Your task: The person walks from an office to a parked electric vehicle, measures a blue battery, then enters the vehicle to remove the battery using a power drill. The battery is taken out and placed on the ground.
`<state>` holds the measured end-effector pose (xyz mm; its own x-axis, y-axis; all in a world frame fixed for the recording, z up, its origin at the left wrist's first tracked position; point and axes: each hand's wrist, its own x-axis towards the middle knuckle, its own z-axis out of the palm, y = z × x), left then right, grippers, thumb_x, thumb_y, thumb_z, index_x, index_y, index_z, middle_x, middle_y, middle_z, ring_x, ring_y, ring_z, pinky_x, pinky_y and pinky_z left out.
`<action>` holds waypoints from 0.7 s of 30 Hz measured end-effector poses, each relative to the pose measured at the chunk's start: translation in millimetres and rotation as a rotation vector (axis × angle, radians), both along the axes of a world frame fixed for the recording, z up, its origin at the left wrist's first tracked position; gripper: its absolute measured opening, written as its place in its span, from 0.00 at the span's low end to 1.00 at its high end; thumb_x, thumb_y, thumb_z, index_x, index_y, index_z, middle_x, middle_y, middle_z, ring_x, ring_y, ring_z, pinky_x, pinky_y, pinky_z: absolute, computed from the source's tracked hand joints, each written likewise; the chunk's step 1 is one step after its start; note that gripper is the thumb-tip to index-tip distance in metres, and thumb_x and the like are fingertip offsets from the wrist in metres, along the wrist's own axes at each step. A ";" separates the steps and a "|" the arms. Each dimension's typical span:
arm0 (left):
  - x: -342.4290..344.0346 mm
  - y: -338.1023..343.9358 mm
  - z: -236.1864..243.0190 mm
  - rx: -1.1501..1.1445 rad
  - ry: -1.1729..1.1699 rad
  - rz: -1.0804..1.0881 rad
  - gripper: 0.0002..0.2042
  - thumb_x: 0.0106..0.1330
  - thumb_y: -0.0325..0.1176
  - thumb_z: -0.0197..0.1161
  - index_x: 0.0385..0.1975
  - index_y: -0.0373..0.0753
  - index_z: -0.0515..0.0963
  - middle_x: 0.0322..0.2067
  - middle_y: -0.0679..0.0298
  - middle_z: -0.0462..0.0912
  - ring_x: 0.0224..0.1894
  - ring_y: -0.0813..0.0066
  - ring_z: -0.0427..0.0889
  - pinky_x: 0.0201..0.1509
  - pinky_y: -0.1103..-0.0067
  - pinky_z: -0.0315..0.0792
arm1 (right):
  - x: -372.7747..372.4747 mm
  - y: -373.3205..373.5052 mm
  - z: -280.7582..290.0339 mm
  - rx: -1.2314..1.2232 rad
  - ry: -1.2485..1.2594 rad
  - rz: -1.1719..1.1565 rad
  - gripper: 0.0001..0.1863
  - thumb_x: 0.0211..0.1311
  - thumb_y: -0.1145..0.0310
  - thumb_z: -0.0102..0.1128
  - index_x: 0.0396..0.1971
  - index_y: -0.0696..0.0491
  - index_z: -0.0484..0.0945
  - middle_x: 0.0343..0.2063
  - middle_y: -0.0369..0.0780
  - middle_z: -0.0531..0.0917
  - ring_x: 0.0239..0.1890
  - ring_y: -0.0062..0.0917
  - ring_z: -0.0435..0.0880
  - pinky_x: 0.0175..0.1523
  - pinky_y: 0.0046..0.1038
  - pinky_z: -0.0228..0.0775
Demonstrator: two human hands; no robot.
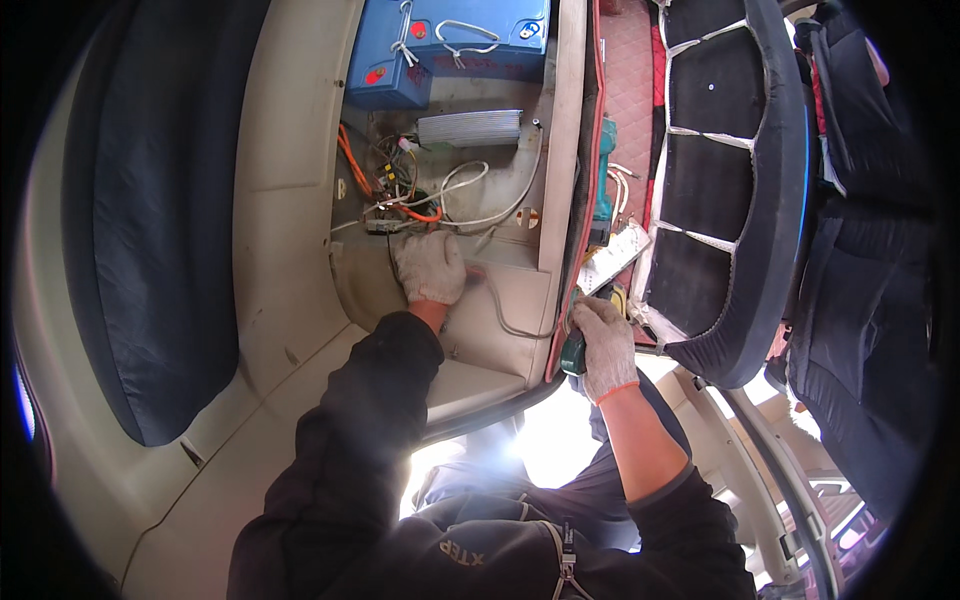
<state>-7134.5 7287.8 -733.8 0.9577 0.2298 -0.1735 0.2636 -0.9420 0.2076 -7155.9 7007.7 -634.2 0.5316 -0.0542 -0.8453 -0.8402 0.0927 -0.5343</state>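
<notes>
Head view: right hand (607, 345) has its gloved fingers closed on a dark green object (573, 355), beside the red trim (592, 110). Left hand (430, 268) is just beside the wiring (388, 200), nearer the wearer than the blue batteries (485, 60); fingertips hidden, can't tell grip.

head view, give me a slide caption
Gloved left hand by tangled wires, right hand holding a green object, blue batteries beyond.
</notes>
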 end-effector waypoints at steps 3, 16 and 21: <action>-2.1 0.6 -2.4 -0.023 -0.036 0.005 0.16 0.73 0.42 0.53 0.37 0.42 0.86 0.37 0.52 0.88 0.45 0.45 0.83 0.58 0.52 0.69 | -0.2 0.9 -2.0 -0.003 -0.013 0.001 0.16 0.73 0.73 0.59 0.54 0.65 0.78 0.32 0.37 0.81 0.33 0.18 0.78 0.37 0.20 0.73; -4.2 2.0 -9.3 -0.003 -0.124 -0.013 0.15 0.72 0.41 0.55 0.37 0.41 0.86 0.36 0.51 0.87 0.44 0.44 0.83 0.54 0.50 0.70 | 8.5 8.9 17.5 0.060 0.055 -0.088 0.13 0.74 0.73 0.59 0.53 0.64 0.78 0.32 0.37 0.82 0.32 0.18 0.78 0.36 0.19 0.72; -3.1 2.0 -8.7 -0.010 -0.058 -0.001 0.15 0.72 0.44 0.53 0.37 0.43 0.86 0.37 0.53 0.88 0.47 0.46 0.82 0.59 0.52 0.69 | 6.7 8.1 13.9 0.069 0.042 -0.092 0.13 0.74 0.74 0.58 0.53 0.64 0.78 0.32 0.37 0.82 0.32 0.18 0.78 0.37 0.20 0.73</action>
